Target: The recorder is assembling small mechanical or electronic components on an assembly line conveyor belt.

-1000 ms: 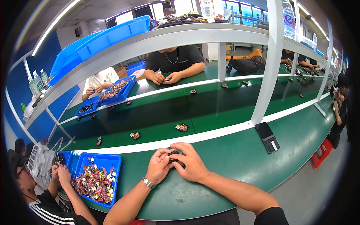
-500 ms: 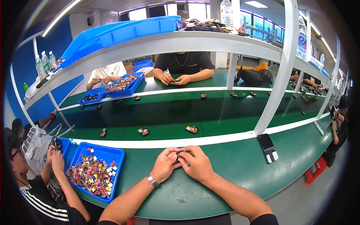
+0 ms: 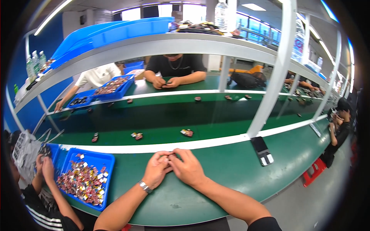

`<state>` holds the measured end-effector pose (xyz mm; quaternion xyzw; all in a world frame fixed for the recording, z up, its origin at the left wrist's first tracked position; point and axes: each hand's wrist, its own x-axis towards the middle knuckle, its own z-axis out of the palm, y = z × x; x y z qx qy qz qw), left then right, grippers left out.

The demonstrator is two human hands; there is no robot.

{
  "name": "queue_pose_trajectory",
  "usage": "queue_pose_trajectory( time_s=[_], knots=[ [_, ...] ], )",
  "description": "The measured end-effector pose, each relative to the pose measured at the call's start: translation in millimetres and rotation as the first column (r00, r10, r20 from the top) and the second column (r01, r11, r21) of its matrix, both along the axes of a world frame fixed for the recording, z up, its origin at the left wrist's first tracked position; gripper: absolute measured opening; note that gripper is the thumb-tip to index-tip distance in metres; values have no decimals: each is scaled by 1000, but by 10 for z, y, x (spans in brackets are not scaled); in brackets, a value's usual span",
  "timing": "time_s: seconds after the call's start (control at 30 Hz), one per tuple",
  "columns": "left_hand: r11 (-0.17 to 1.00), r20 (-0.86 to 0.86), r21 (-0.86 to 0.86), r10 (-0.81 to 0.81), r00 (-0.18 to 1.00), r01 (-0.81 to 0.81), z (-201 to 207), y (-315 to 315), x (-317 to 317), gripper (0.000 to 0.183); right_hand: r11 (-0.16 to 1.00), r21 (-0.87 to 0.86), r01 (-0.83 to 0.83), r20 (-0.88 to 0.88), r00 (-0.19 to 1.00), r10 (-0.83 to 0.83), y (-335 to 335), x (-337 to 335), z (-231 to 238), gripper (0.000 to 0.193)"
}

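Note:
Over the green bench (image 3: 216, 173) my left hand (image 3: 155, 169) and my right hand (image 3: 187, 165) meet, fingertips pinched together. Between them is something small and dark, almost wholly covered by the fingers, so its kind does not show. Both hands are closed. A metal-banded watch (image 3: 145, 187) is on my left wrist. To the left of my hands lies a blue tray (image 3: 110, 169) heaped with small reddish parts (image 3: 83, 181) that carry white and yellow bits.
A white rail (image 3: 154, 148) runs beyond my hands, with small assemblies (image 3: 187, 133) on the green belt (image 3: 162, 125) behind it. A slanting white post (image 3: 266, 88) rises at right, near a black flat case (image 3: 262, 150). Co-workers sit at left, opposite and far right.
The whole view has shifted, so the scene sits further left. My hands stay together, the dark piece now more covered. The co-worker in white across the belt has stretched an arm toward it.

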<state>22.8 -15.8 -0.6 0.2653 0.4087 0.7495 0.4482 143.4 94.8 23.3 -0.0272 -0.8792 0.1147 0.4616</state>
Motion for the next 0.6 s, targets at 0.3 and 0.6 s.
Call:
queue_pose_trajectory(
  time_s=[0.3, 0.6],
  knots=[
    [990, -328, -69, 98, 939, -127, 13, -16, -144, 45, 966, -152, 209, -12, 977, -213, 987, -279, -115, 20],
    [913, -989, 24, 82, 126, -408, 171, -37, -96, 56, 790, -85, 608, 168, 790, -590, 1790, 102, -378, 57]
  ],
)
